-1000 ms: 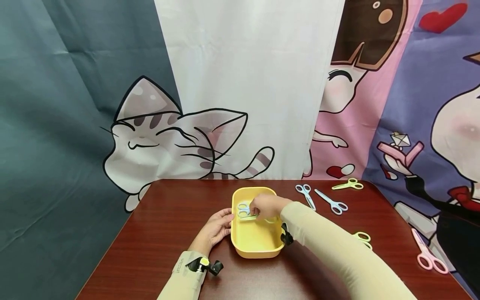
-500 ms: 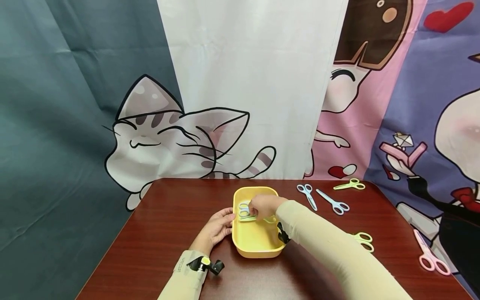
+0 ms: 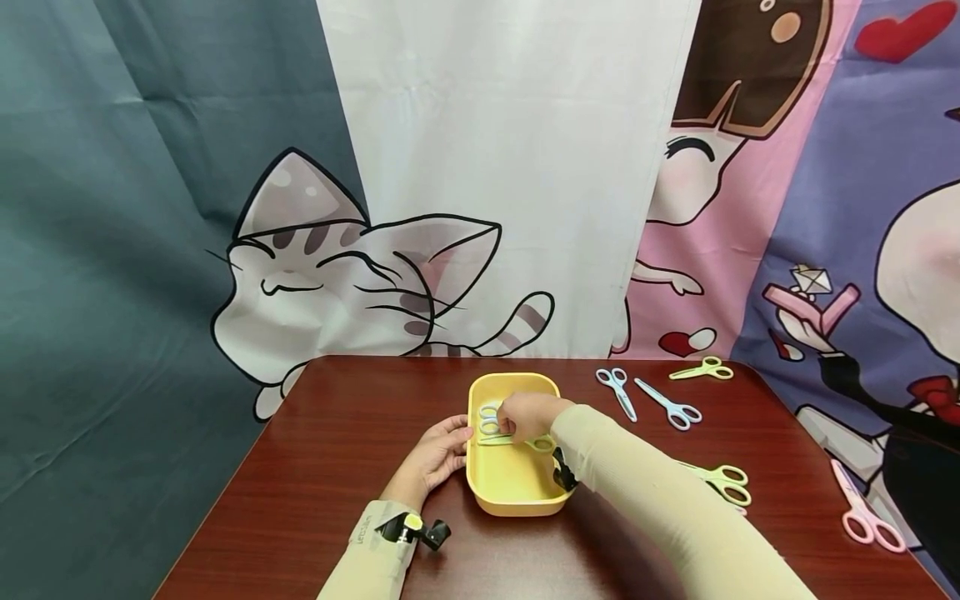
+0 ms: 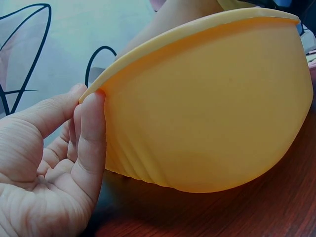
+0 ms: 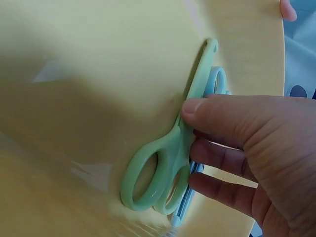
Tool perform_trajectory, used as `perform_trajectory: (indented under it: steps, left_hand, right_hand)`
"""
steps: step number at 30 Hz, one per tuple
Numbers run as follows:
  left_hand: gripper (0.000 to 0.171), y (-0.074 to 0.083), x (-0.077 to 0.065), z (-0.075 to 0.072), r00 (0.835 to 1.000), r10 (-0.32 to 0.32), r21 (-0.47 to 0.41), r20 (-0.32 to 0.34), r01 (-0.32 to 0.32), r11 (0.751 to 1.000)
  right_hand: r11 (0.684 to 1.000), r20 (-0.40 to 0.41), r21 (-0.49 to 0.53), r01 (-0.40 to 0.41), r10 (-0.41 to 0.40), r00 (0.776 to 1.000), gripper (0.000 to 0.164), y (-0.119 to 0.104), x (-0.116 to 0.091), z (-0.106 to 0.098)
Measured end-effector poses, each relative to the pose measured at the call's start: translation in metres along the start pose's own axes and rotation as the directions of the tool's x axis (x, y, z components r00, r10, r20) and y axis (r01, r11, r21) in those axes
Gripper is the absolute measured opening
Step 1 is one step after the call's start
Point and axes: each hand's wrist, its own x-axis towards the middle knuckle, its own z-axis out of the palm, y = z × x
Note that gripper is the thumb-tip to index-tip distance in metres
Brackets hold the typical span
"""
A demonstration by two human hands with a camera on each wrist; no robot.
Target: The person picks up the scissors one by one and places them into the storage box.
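A yellow plastic bin stands on the table, its left rim pinched between the thumb and fingers of my left hand. The left wrist view shows the bin's outer wall beside those fingers. My right hand reaches inside and holds light green scissors near the pivot, thumb on one side and fingers on the other. Those scissors lie low in the bin, blades toward the far end of the right wrist view. Light blue scissors lie right against them, partly hidden by the green pair and my hand.
Two blue scissors lie right of the bin, with green scissors behind them. Another green pair is partly covered by my right sleeve. Pink scissors lie near the table's right edge. A printed curtain hangs behind.
My right hand has shifted slightly left within the bin, and more of the green scissors' handles shows. The left hand keeps its hold on the rim. The head view has turned slightly.
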Motion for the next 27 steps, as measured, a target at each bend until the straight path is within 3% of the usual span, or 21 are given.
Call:
perform_trajectory:
  steps: [13,27]
  left_hand:
    - [0.028,0.0020,-0.0011,0.0029,1.000,0.002,-0.004,-0.005,-0.002,1.000]
    - [0.021,0.0010,-0.0005,0.0019,1.000,-0.017,-0.013,0.000,0.017,1.000]
  right_hand:
    - [0.995,-0.001,0.045,-0.090,0.090,0.996,0.028,-0.0043,-0.0041,-0.0034]
    - [0.997,-0.009,0.021,-0.072,0.073,0.997,0.031,-0.0041,-0.0046,0.0008]
